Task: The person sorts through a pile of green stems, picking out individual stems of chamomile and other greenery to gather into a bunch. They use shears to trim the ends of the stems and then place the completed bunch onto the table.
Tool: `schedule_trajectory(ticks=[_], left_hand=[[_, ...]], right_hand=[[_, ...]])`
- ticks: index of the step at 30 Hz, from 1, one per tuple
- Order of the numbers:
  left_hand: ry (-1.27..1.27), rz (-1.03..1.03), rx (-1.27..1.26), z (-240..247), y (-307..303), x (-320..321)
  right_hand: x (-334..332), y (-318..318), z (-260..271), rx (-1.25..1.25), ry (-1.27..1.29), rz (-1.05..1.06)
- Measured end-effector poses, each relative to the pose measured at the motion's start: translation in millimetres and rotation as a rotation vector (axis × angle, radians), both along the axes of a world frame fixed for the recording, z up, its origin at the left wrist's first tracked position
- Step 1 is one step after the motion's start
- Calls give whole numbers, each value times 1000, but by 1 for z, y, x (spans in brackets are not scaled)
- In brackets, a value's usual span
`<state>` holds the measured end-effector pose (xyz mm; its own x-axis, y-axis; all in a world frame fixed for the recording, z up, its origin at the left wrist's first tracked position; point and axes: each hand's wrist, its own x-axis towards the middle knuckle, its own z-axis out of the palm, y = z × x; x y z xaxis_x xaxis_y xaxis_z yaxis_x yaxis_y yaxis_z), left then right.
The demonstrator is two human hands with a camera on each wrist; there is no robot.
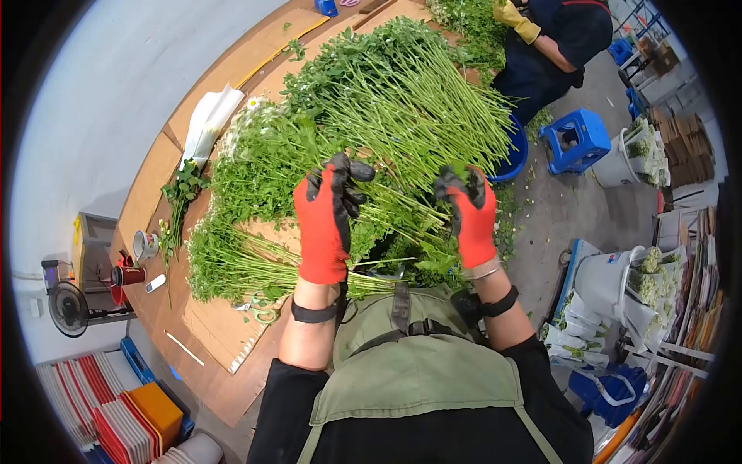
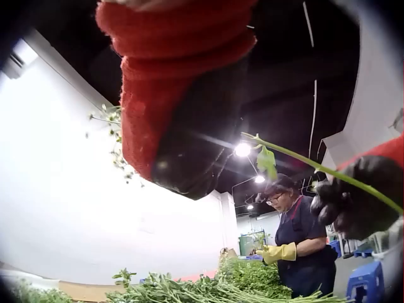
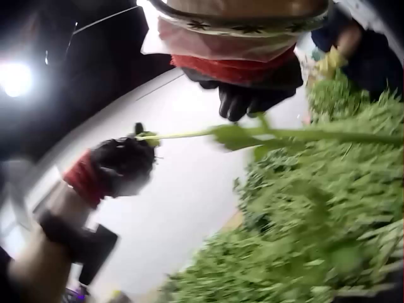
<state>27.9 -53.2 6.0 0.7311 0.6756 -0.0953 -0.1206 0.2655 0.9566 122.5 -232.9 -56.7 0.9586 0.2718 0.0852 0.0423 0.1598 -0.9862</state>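
Both hands wear red gloves with black-coated palms and fingers. My left hand [image 1: 328, 220] is raised over the heap of greenery and grips a green flower stem [image 2: 315, 165], with small white blossoms [image 2: 115, 136] showing behind the glove. Opposite it, my right hand [image 1: 473, 216] has its fingers curled at the same stem among its leaves [image 3: 235, 137]. Between the hands the stem runs roughly straight. Beneath them lie a large pile of cut stems [image 1: 433, 108] and a smaller bunch [image 1: 239, 263] toward the near left.
Scissors [image 1: 267, 314] lie on the table's near edge. White wrapping paper [image 1: 207, 127] and a tin can [image 1: 145, 244] are at the left. Across the table stands another person [image 1: 553, 54] in yellow gloves. A blue stool [image 1: 578, 141] and white buckets [image 1: 614, 282] stand on the floor at right.
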Motion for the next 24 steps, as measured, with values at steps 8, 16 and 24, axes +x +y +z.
schedule_trajectory(ticks=[8,16,24], left_hand=[[13,-76,-3,0,-8,13],[-32,-105,52,7,1,8],[-34,-406,113,-8,-10,7]], right_hand=[[-18,18,40,22,-135,445],[-7,12,14,360,321,394],[-25,0,-1,-109,132,434]])
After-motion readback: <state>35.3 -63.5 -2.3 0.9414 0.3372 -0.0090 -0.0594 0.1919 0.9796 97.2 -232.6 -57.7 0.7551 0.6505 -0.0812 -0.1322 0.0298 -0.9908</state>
